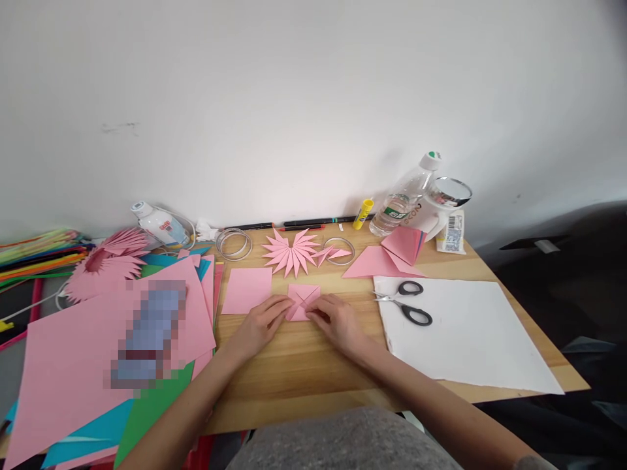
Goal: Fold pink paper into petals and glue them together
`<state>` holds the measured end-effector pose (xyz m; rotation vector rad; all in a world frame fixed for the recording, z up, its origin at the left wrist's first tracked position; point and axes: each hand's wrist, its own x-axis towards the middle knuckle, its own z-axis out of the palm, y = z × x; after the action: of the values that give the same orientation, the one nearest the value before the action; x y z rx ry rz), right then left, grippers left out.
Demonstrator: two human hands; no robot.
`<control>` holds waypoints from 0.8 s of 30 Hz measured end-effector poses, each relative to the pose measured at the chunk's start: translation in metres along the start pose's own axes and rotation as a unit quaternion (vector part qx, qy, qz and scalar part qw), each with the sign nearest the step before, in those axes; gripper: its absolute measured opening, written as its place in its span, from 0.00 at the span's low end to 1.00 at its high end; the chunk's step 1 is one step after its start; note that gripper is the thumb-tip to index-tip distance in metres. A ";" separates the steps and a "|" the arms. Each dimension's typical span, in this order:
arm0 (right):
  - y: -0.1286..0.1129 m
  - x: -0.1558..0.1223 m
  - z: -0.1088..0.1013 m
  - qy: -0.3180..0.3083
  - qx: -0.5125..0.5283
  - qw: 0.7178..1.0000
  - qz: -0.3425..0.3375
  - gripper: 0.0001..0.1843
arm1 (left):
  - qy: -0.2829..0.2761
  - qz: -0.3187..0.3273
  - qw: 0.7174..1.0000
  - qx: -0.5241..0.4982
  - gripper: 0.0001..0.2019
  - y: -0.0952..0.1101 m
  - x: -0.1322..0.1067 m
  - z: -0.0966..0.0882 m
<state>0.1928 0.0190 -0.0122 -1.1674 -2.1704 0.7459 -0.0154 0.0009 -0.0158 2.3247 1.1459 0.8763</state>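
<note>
Folded pink paper: the small square (305,292) lies on the counter (294,372) between my two hands, its lower corners partly under my fingers
Left grip: my left hand (259,325) is narrow at the paper's left edge; whether I pinch or only press, I cannot tell
Right grip: my right hand (339,321) is narrow too, fingertips over the right side; they cover what lies beneath, so pinch or press, I cannot tell
Pink square: a plain sheet (247,290) just left, its lower right near my left fingers
Pink fan: a spiky folded piece (290,251) on the far side
Scissors: open-bladed (414,307), at the left end of a white sheet (470,339)
Far right: a clear bottle (399,202) partly hides a round mirror's (449,192) stand; lettering hard to read
Left stack: coloured papers (63,372), a pixelated patch (149,336) masking something on top; my forearm covers one edge
Near edge: partly hidden behind my grey shirt (343,444)
</note>
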 end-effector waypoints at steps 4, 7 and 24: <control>-0.001 0.000 0.001 -0.015 -0.005 1.000 0.020 0.04 | -0.006 -0.017 1.000 -0.006 0.16 0.004 -0.003 -0.002; 0.001 0.001 -0.001 -0.012 0.011 0.999 0.028 0.05 | -0.014 -0.018 1.000 0.008 0.16 0.008 -0.002 -0.001; -0.005 0.011 -0.006 -0.023 -0.026 0.996 0.084 0.06 | -0.136 0.121 0.968 0.172 0.17 0.007 0.002 -0.019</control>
<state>0.1895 0.0270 -0.0019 -1.3851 -2.1597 0.7999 -0.0234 -0.0003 0.0031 2.8077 0.9720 0.4348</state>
